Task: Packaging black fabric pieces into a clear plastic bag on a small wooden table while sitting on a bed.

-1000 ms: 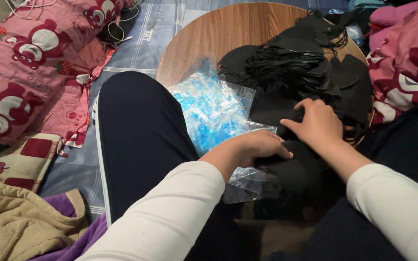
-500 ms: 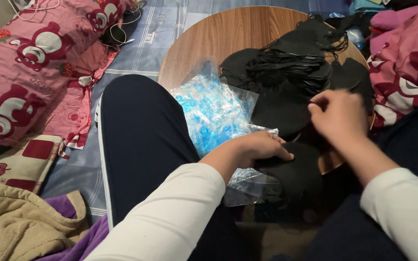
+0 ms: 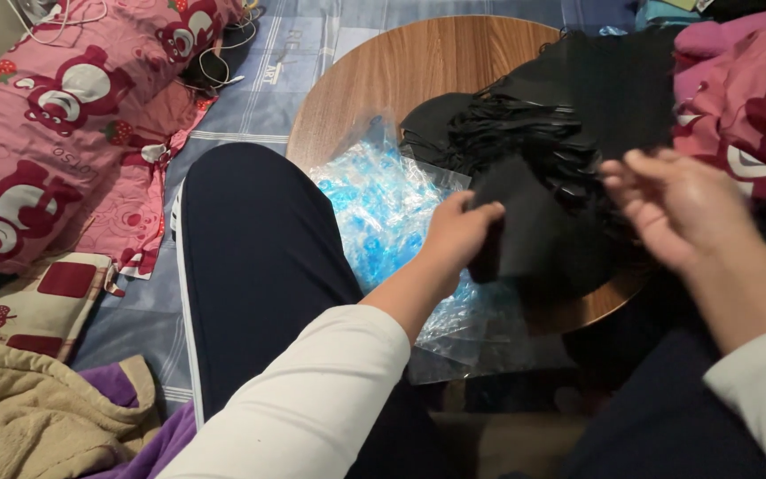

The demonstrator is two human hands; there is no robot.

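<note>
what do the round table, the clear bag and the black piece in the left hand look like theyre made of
Table: wood or wood-look laminate, smooth, with a visible grain.
Bag: thin clear plastic, glossy and crinkled, blue contents showing through.
Black piece: probably soft matte fabric or nonwoven; it drapes limply from the left hand.

Just one view here, a head cam looking steeply down over the wearer's own lap, so both sleeves come in from the bottom edge. It sits pretty close: the round wooden table [image 3: 418, 66] fills the top middle, with the pink printed pillow [image 3: 64, 124] off at the left edge.
</note>
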